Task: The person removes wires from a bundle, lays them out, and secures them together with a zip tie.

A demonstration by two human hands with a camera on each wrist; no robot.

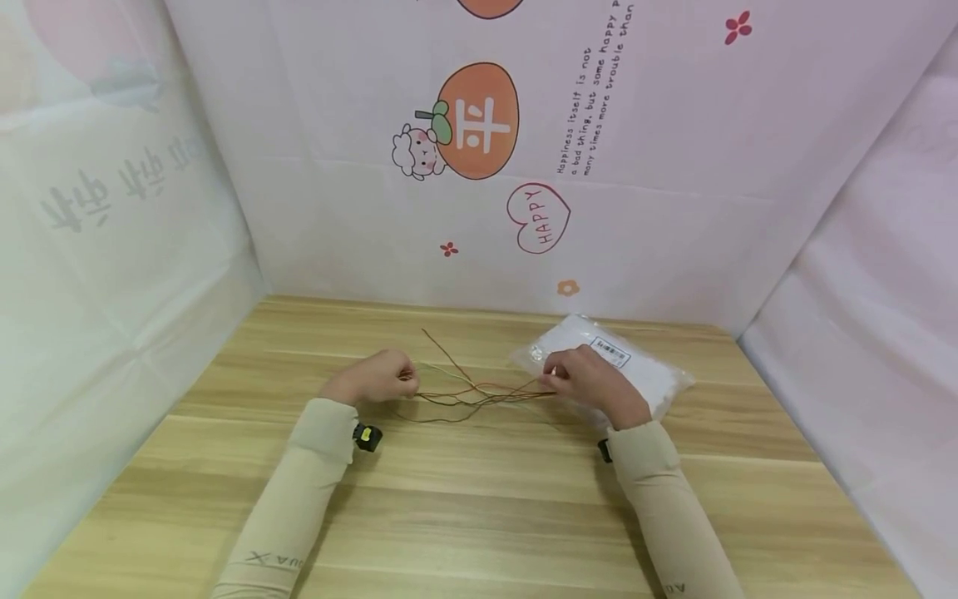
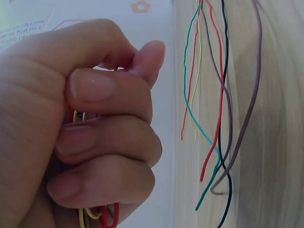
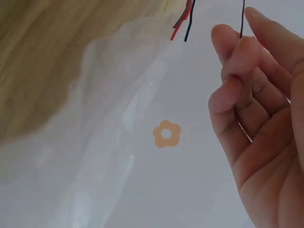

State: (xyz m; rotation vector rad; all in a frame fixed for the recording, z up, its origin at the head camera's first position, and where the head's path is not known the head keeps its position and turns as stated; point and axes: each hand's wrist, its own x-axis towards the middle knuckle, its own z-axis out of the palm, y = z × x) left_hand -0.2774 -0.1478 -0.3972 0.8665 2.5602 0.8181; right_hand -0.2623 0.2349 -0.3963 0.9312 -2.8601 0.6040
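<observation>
My left hand (image 1: 377,376) is curled around a bundle of thin coloured wires (image 1: 449,398). In the left wrist view, yellow and red wire loops (image 2: 110,216) show below its fingers. Loose ends spread out beside that hand, among them a green wire (image 2: 185,80), a black wire (image 2: 225,47) and a brownish-purple wire (image 2: 259,57). Over the edge of the plastic bag, my right hand (image 1: 587,381) pinches the end of a thin dark wire (image 3: 242,20) at its fingertips. Other red and black wire ends (image 3: 190,21) hang apart from the right hand.
A clear plastic bag (image 1: 647,374) with white contents and a barcode label lies under and behind the right hand. The wooden table (image 1: 479,516) meets a printed white cloth (image 1: 337,233) at the back, with more cloth at both sides.
</observation>
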